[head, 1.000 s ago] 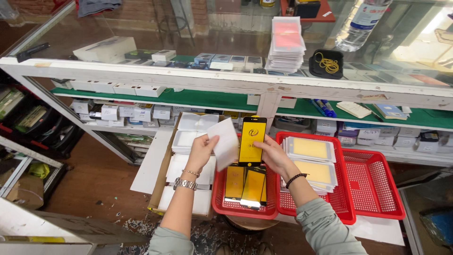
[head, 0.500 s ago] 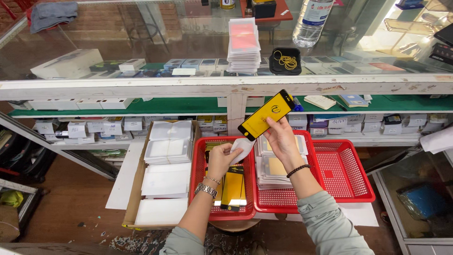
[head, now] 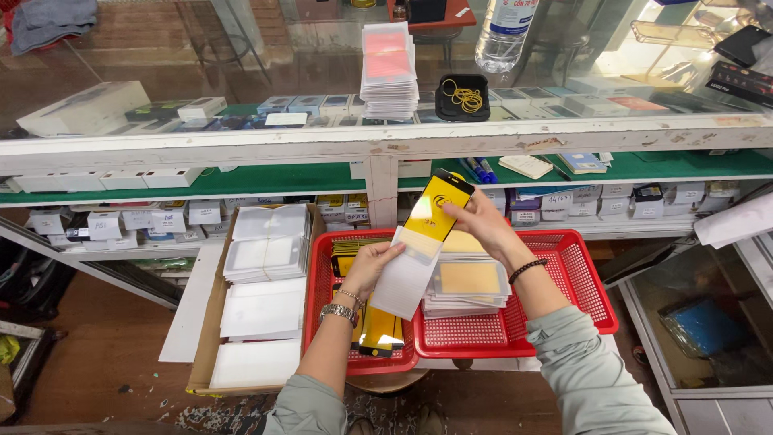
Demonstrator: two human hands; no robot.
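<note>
- Head view shows your right hand [head: 481, 228] pinching the yellow and black screen protector [head: 435, 211] by its right long edge, thumb on the face and fingers behind it.
- Your left hand [head: 372, 264] pinches the white sleeve [head: 408, 275] along its left edge, thumb in front and the other fingers curled behind.
- That protector is held in the air above the baskets, its long axis running from lower left to upper right, top end tilted toward the counter frame [head: 378, 149]; its lower end sits inside the sleeve's open mouth.
- You hold the sleeve on nearly the same slanted line, its closed end pointing down toward your left wrist, where a metal watch [head: 338, 312] sits.
- Below your hands, the left red basket [head: 318, 306] holds more yellow and black protectors standing on end.
- Beside it, the right red basket [head: 580, 282] carries a stack of filled sleeves [head: 469, 283] lying flat.
- Further left, a cardboard box [head: 208, 322] holds piles of empty white sleeves.
</note>
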